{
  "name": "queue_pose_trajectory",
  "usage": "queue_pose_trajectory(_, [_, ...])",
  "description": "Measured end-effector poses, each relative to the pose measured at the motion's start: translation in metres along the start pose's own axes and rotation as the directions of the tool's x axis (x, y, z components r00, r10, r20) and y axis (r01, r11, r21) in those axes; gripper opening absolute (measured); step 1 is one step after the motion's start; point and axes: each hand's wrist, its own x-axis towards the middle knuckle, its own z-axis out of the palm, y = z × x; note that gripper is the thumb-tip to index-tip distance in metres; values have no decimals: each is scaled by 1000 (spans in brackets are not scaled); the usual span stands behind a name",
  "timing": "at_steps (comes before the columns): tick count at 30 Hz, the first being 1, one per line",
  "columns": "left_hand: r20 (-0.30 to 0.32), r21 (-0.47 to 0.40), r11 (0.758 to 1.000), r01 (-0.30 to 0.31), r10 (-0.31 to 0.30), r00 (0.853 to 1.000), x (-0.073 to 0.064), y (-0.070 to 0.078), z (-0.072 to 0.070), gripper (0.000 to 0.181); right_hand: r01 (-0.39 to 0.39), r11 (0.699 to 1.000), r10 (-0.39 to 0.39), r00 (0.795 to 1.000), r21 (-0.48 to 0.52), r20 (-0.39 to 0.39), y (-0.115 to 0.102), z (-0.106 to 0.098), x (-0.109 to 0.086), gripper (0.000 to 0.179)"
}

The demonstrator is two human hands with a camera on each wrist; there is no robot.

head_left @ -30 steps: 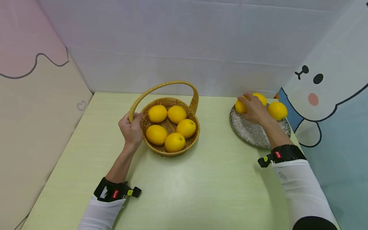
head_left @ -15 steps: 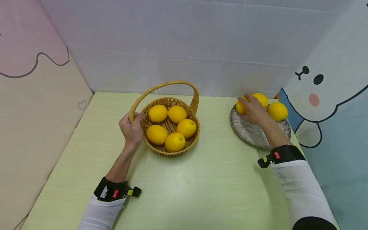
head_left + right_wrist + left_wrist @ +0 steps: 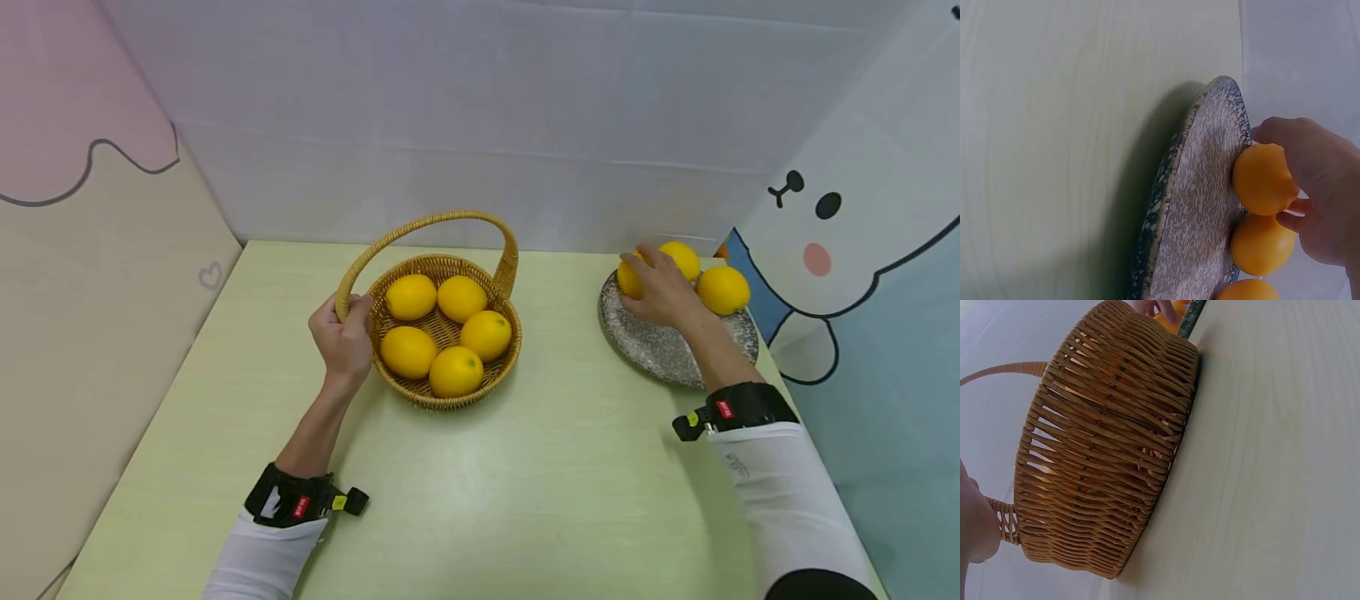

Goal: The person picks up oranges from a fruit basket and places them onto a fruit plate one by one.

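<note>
My left hand [image 3: 343, 337] grips the base of the tall arched handle on a woven wicker basket [image 3: 420, 398]. Several yellow lemons lie inside it, one of them a lemon [image 3: 456, 372] at the front. Over at the right, my right hand [image 3: 663, 292] holds a lemon [image 3: 630, 279] at the back left of a speckled grey plate [image 3: 645, 346]. Two more lemons sit on that plate, a rear lemon [image 3: 681, 258] and a right-hand lemon [image 3: 723, 289]. In the right wrist view, thumb and fingers curl round the held lemon [image 3: 1265, 178], close over the plate.
Basket and plate stand on a pale wooden table [image 3: 525, 483], with a stretch of tabletop between them. A white backdrop [image 3: 480, 100] rises behind the table's back edge. Printed panels close in the left and right sides, the right-hand panel [image 3: 877, 275] right beside the plate.
</note>
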Motion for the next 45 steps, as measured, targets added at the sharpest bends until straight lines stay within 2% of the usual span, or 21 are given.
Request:
queue_pose_trajectory(9, [-5,32,999,26,-26,1000,-1,5,2,31,-21,997,24,999,68,-39,-7,-7,-4,75])
queue_pose_trajectory(19, [8,52,999,8,-8,1000,0,1,-1,35,34,992,-19,992,121,-126,-21,-15,-11,82])
queue_pose_trajectory(28, [5,39,999,-1,1,1000,-1,1,-1,35,64,969,-24,986,237,-168,-44,-24,-21,84])
queue_pose_trajectory(39, [24,41,999,-23,22,999,0,0,0,34,93,961,-51,985,260,-165,-61,-27,-28,89])
queue_pose_trajectory(45, [19,47,998,-28,28,999,1,0,-1,35,162,938,-105,975,307,-196,-72,-21,-27,86])
